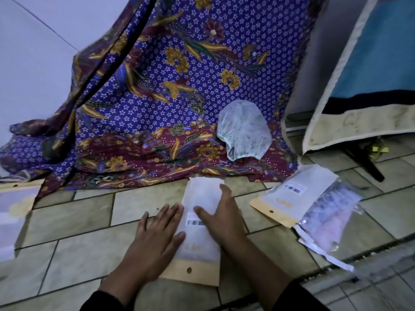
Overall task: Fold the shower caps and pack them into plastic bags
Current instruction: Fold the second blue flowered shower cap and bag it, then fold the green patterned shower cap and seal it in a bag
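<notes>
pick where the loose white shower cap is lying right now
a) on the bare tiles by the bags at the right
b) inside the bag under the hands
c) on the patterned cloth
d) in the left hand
c: the shower cap lies on the patterned cloth, beyond the bag that the left hand and right hand press flat.

You're looking down at a floor (74,234) of pale greenish tiles with dark grout lines, dimly lit in a cool, bluish light. Ahead of you a batik cloth (179,70), purple with small white flowers and gold blooms, hangs down and spreads its maroon border onto the tiles. At the upper left there's a plain white wall (33,52). At the right edge you have a blue panel (377,52) with a cream border, and a dark leg (365,163) beneath it.
</notes>
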